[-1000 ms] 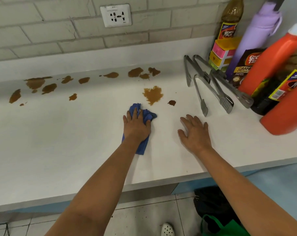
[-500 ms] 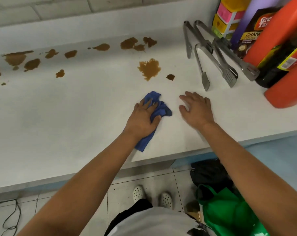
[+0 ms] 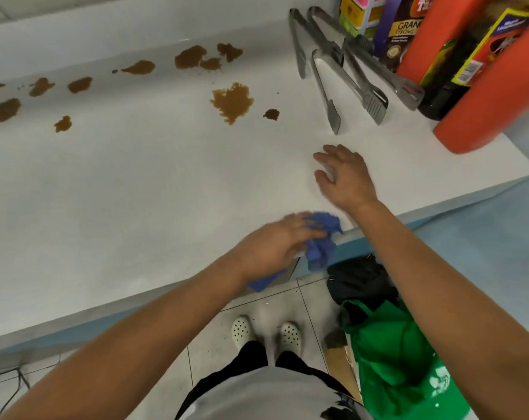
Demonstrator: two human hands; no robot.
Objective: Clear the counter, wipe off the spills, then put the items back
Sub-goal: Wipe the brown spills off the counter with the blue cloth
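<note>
blue cloth [image 3: 319, 241] bunched under left hand [image 3: 275, 244], at counter [image 3: 136, 192] edge

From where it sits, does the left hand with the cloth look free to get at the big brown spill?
Probably yes. The left hand grips the blue cloth at the counter's front edge, and only bare countertop lies between it and the big brown spill.

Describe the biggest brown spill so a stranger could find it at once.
Start at the metal tongs lying at the right of the white counter, beside the orange bottles. Look just left of the tongs' tips: the biggest spill is the ragged, lighter brown patch there, with a small dark spot at its right. Unlike the darker spills along the back edge, it lies out on the flat counter.
</note>
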